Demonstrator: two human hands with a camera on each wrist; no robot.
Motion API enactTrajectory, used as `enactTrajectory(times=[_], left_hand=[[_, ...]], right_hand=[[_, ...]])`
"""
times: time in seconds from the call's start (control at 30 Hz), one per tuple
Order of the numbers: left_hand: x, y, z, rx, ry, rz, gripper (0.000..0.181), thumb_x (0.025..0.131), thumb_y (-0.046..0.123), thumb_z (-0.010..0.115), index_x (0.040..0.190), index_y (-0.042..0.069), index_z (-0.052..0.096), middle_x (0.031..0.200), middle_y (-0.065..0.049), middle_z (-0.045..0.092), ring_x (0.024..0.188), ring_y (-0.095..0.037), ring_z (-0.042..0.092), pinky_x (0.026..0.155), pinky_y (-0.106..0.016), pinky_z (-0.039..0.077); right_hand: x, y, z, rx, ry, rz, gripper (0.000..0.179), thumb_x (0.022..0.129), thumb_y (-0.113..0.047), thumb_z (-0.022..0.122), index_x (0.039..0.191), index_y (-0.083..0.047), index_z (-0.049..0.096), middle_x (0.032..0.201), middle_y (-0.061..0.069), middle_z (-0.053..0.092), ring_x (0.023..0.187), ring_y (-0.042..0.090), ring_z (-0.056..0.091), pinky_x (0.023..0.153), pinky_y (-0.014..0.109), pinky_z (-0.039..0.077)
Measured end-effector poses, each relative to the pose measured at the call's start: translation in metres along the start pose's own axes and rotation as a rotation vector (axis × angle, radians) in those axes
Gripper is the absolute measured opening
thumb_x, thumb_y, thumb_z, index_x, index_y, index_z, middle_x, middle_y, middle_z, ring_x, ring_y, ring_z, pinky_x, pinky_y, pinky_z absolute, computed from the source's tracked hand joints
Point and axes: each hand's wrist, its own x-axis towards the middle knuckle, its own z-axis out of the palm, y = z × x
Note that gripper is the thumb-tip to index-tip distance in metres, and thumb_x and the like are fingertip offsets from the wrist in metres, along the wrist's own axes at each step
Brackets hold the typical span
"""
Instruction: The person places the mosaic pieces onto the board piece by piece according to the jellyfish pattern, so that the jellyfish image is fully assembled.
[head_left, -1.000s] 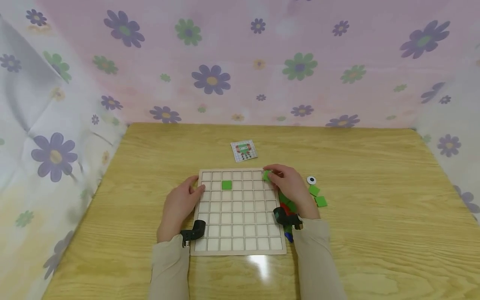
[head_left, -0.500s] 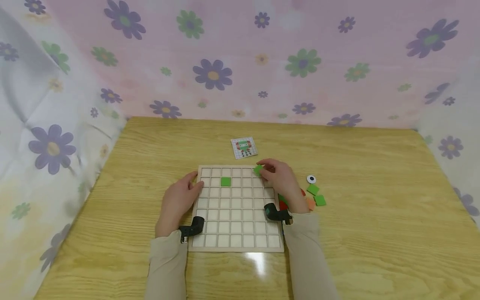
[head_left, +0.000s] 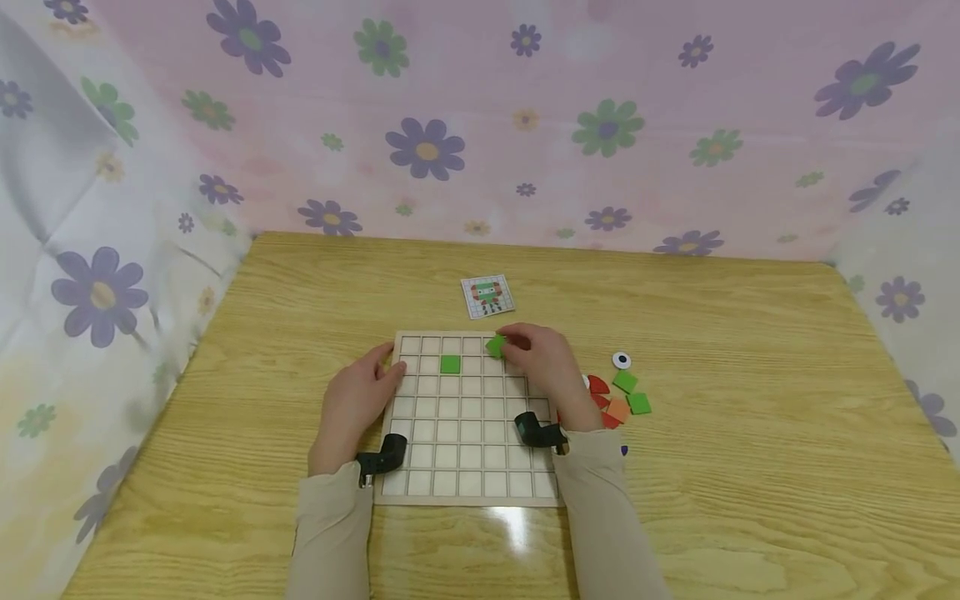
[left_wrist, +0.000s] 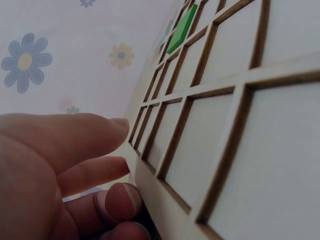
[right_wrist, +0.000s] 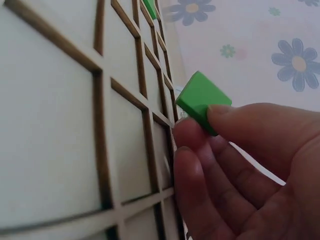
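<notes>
A wooden grid board (head_left: 471,456) lies on the table between both hands. One green square tile (head_left: 450,364) sits in a cell of its second row from the back, third column from the left. My left hand (head_left: 356,404) grips the board's left edge, thumb at the rim and fingers curled against the side, as the left wrist view shows. Between thumb and fingers, my right hand (head_left: 543,364) pinches another green square tile (right_wrist: 204,97). That tile is tilted, over the board's back row right of the middle.
Behind the board lies a small pattern card (head_left: 487,297) with a gridded picture. To the right are a white eye disc (head_left: 621,360), loose green tiles (head_left: 624,382), red curved pieces (head_left: 597,385) and an orange piece (head_left: 618,408). The right forearm hides part of this pile.
My right hand has moved left along the board's back row with the green tile, from the right corner toward the middle. The left hand stays at the board's edge.
</notes>
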Motion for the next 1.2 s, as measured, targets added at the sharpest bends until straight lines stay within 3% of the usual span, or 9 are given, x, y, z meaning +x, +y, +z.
enactTrajectory(times=[0.37, 0.6, 0.9, 1.2], left_hand=[[-0.001, 0.000, 0.000, 0.010, -0.002, -0.002, 0.048, 0.089, 0.042, 0.047, 0.129, 0.017, 0.047, 0.070, 0.002, 0.048, 0.056, -0.016, 0.043, 0.052, -0.029, 0.032], [-0.001, -0.001, 0.001, 0.004, -0.005, -0.010, 0.049, 0.089, 0.043, 0.047, 0.130, 0.017, 0.046, 0.070, 0.001, 0.049, 0.056, -0.016, 0.043, 0.052, -0.029, 0.033], [0.000, 0.002, 0.000, -0.004, -0.004, 0.004, 0.048, 0.089, 0.041, 0.048, 0.129, 0.015, 0.048, 0.068, 0.002, 0.049, 0.055, -0.015, 0.044, 0.052, -0.029, 0.033], [0.000, 0.003, -0.001, 0.009, -0.003, -0.008, 0.048, 0.089, 0.041, 0.048, 0.129, 0.015, 0.047, 0.069, 0.002, 0.050, 0.056, -0.016, 0.045, 0.052, -0.029, 0.033]], right_hand=[[0.000, -0.013, 0.014, -0.018, 0.004, -0.071, 0.013, 0.083, -0.020, 0.062, 0.095, -0.018, 0.065, 0.086, -0.005, 0.062, 0.079, 0.011, 0.054, 0.072, 0.029, 0.043], [-0.003, -0.015, 0.018, -0.025, 0.017, -0.083, 0.011, 0.083, -0.019, 0.062, 0.093, -0.021, 0.068, 0.092, -0.008, 0.061, 0.079, 0.010, 0.053, 0.071, 0.028, 0.043], [-0.002, -0.021, 0.025, -0.139, -0.004, -0.112, 0.012, 0.084, -0.021, 0.061, 0.093, -0.021, 0.070, 0.090, -0.006, 0.060, 0.081, 0.011, 0.053, 0.073, 0.028, 0.042], [0.000, -0.021, 0.029, -0.182, -0.015, -0.109, 0.011, 0.084, -0.019, 0.062, 0.091, -0.019, 0.070, 0.087, -0.005, 0.057, 0.077, 0.011, 0.050, 0.070, 0.028, 0.041]])
